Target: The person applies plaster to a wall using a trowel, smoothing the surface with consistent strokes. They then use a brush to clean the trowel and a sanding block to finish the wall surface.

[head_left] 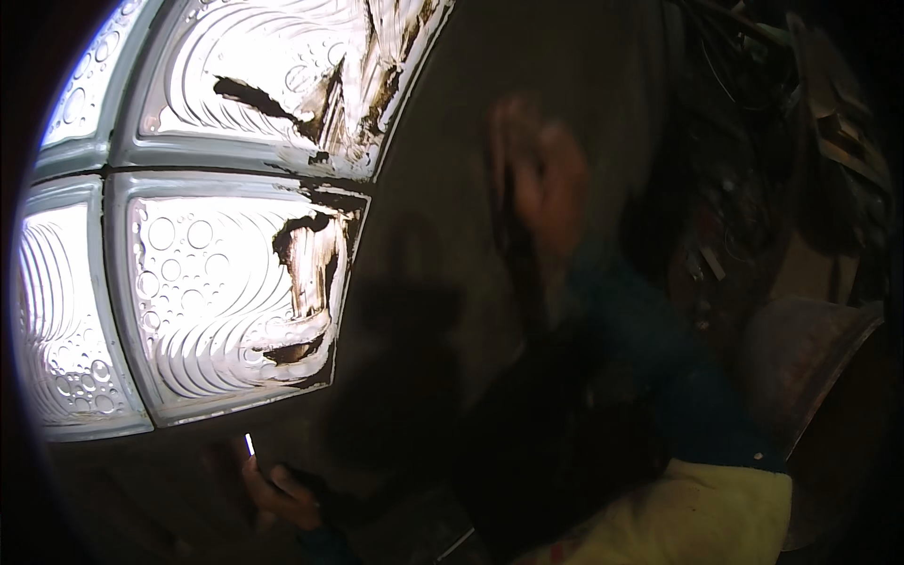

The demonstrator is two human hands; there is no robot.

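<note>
Dark wall [433, 179] spans your view around 12 o'clock, beside glass blocks [198, 273] at 9 to 11. Your right hand [546, 184], between 1 and 2, is on or near it (blur hides whether its fingers hold anything). Your left hand [282, 494], at 7, has bent fingers beside a bright sliver [250, 444], grip unclear. Dark smears [250, 96] are left on two blocks; the wall's progress can't be judged.

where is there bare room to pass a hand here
The dark, plain surface between the translucent patterned glass panes and the person's blurred right hand looks bare. Below the panes, near the left hand, it is too dark to tell. The right edge is crowded with jumbled, dim brownish pieces.
</note>
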